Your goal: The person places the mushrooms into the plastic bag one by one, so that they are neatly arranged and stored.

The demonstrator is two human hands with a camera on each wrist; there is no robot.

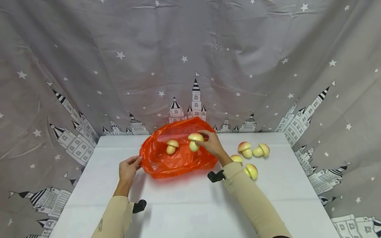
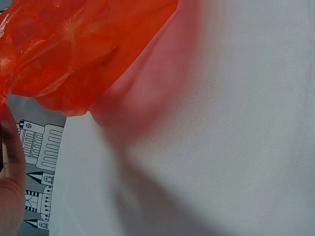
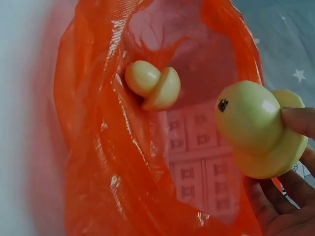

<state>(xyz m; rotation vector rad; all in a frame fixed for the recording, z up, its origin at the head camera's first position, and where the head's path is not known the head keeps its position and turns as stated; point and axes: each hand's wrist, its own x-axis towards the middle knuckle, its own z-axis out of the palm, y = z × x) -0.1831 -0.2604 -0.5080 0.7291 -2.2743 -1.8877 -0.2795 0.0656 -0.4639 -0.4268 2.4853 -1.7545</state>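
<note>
An orange-red plastic bag [image 1: 160, 170] stands with its mouth wide toward me at the back of the table. My left hand [image 1: 128, 168] pinches the bag's left rim between thumb and fingers; in the left wrist view only part of that hand [image 2: 11, 172] shows at the edge. Over the bag's mouth, my right hand [image 1: 212, 144] grips a toy mushroom [image 1: 195, 137] with a yellow-green stem and reddish-yellow cap. A dark mark shows on the end of this held mushroom's stem [image 3: 246, 115]. Another toy mushroom [image 1: 171, 146] lies inside the bag.
Right of the bag, several more toy mushrooms [image 1: 245, 149] lie on the white table [image 1: 190, 211], some partly hidden by my right sleeve [image 1: 253, 198]. A grey curtain [image 1: 184, 43] printed with castles and stars hangs behind the table and along both sides.
</note>
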